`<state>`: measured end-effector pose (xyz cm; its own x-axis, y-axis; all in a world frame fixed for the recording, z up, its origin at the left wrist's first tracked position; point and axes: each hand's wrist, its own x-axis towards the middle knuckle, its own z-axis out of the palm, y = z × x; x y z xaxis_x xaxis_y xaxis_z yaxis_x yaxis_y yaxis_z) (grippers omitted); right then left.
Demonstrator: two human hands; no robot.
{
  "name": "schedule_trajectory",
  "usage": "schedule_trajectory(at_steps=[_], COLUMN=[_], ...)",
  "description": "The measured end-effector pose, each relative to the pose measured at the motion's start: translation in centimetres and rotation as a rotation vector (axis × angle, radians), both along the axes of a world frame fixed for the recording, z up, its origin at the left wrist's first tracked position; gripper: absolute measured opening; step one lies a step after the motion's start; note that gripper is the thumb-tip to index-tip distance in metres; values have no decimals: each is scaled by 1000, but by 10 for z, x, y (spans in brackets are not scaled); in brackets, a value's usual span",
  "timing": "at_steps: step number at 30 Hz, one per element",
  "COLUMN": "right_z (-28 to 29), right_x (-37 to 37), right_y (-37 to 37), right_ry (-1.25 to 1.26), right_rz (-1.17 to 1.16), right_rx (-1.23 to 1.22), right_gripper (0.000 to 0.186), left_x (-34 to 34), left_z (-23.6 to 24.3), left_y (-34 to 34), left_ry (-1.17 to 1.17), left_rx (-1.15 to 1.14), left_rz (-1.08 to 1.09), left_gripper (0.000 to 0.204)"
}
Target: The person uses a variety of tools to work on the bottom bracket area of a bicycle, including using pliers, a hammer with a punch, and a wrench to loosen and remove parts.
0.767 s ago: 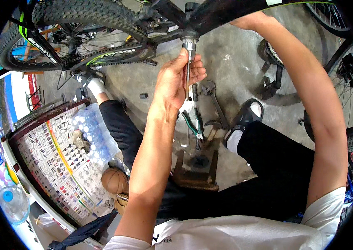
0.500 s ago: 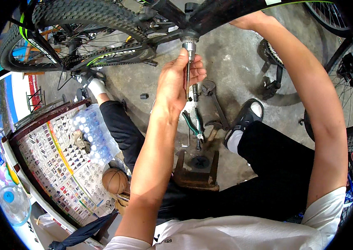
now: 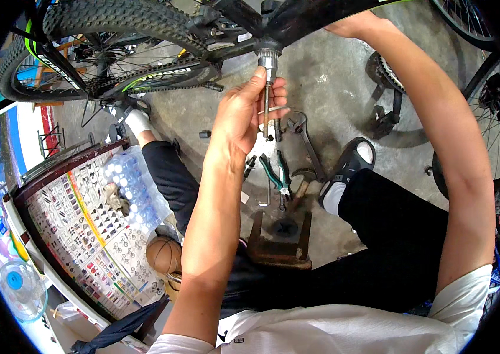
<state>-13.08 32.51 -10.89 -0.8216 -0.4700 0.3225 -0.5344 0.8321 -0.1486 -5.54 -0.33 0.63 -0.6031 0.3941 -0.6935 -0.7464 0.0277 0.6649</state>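
My left hand (image 3: 249, 109) is closed around a chrome bottom bracket tool (image 3: 268, 63), its thumb pressing on the socket's side and its fingers curling loosely behind the thin shaft (image 3: 266, 112). The toothed end of the tool sits up against the underside of the black bicycle frame (image 3: 315, 20) at the bottom bracket. At the upper right, my right hand (image 3: 357, 26) grips the frame's tube; its fingertips are hidden behind the tube.
Below my left hand lie green-handled pliers (image 3: 275, 172), an adjustable wrench (image 3: 309, 144), a hammer (image 3: 302, 183) and a rusty metal stool (image 3: 279, 256). A crank arm (image 3: 392, 112) stands out at right. A knobby rear wheel (image 3: 126, 23) fills the upper left, above a poster-covered table (image 3: 79, 242).
My left hand and forearm have shifted slightly left, the fingers spreading a little behind the shaft. The tool stays at the bottom bracket, and my right hand remains on the frame.
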Motion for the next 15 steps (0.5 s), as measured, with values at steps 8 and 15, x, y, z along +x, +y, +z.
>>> schedule_trajectory(at_steps=[8, 15], right_z=[4, 11], right_x=[-1, 0], right_y=[0, -4], right_ry=[60, 75], right_rz=[38, 60], right_rx=[34, -35], right_gripper=[38, 36], left_x=[-3, -2], left_z=[-10, -12], left_y=[-6, -5], left_ry=[-171, 43], left_rx=[205, -3], left_rz=[82, -3], left_gripper=[47, 48])
